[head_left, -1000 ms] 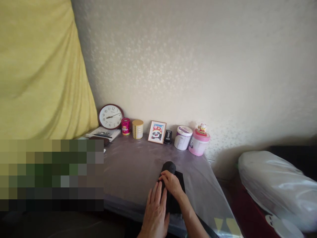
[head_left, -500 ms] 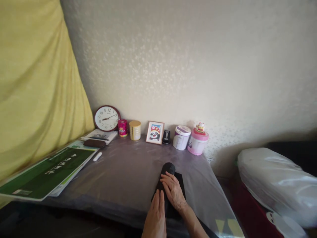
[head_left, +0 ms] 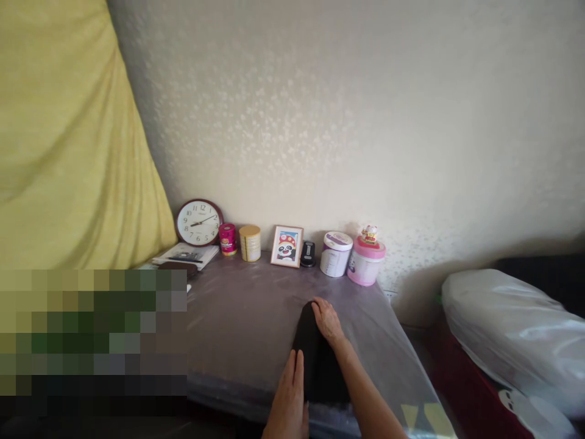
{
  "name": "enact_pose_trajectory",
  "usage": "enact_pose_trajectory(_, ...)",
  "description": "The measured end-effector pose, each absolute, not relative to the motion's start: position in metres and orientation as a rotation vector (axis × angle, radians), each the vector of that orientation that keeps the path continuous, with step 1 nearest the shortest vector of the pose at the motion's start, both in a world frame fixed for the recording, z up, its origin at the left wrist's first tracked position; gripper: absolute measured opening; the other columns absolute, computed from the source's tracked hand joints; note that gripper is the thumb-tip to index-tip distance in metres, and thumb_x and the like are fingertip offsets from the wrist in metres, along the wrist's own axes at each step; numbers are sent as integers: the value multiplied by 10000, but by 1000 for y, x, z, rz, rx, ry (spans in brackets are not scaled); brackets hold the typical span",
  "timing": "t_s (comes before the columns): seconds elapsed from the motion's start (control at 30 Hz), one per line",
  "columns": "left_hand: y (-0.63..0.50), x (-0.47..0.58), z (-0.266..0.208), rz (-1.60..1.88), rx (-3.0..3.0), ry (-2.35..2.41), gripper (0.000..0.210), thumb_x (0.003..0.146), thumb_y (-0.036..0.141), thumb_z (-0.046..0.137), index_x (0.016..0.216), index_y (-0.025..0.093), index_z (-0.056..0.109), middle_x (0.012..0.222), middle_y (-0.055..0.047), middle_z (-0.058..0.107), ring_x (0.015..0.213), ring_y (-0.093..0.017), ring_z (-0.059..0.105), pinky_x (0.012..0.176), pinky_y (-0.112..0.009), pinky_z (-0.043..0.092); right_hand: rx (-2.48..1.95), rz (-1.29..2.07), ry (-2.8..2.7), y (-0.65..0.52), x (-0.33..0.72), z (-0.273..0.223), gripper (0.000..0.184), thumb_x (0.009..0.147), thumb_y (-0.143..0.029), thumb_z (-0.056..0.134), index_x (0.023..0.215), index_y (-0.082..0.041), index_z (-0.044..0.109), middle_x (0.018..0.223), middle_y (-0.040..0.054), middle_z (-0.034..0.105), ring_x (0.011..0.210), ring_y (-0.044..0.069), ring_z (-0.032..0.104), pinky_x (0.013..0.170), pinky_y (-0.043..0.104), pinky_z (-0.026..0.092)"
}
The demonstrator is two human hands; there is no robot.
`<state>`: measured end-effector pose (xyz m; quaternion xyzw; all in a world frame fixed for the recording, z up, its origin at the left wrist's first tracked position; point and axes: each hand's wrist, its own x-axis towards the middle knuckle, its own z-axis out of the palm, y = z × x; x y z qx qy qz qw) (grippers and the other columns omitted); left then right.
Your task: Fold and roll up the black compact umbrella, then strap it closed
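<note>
A long, narrow black item (head_left: 306, 335), which looks like folded cloth, lies on the front part of the table, with a wider black part spreading to its right. At its far end, my right hand (head_left: 326, 320) has its fingers curled over the tip. My left hand (head_left: 290, 381) rests along the near left side, fingers stretched out together and flat against the black material. The underside of the item and part of its near end are hidden by my hands and forearms.
Along the wall stand a clock (head_left: 200, 223), a pink can (head_left: 227, 239), a yellow can (head_left: 250, 244), a framed panda picture (head_left: 286, 246), a black object (head_left: 308, 253) and two tubs (head_left: 336, 256). A plastic-wrapped bundle (head_left: 512, 329) sits right of the table. Pixelation covers the lower left.
My right hand has slid forward from the middle of the black item to its far end, and its fingers now bend over the tip. My left hand has hardly moved.
</note>
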<state>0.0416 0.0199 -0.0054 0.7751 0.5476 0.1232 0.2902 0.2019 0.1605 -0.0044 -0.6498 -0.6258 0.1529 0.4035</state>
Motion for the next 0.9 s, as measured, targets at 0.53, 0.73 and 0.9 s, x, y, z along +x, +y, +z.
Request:
enact_pose_trajectory(0.53, 17, 40, -13, 619, 1999, 1392, 773, 697, 11, 389, 1404, 88, 85, 1490, -134, 122, 1360, -196, 161, 1097, -308, 202, -1753, 836, -1163, 75, 239, -9, 444, 761, -520, 396, 878, -150, 611, 642, 11, 596, 569, 143, 576, 470, 226, 448)
enact_pose_trajectory(0.73, 17, 40, -15, 670, 1997, 1376, 766, 695, 13, 392, 1402, 93, 108, 1486, -142, 133, 1357, -210, 172, 1091, -333, 216, -1883, 644, -1335, 68, 226, 6, 424, 773, -464, 459, 1000, -138, 608, 724, 42, 642, 669, 178, 605, 538, 245, 443)
enact_pose_trajectory(0.9, 18, 40, -18, 683, 1992, 1370, 783, 682, 3, 399, 1403, 107, 111, 1487, -143, 126, 1358, -214, 169, 1086, -337, 227, -1869, 564, -1380, 75, 217, 6, 347, 739, -344, 529, 992, -125, 619, 677, 33, 657, 702, 195, 621, 607, 265, 451)
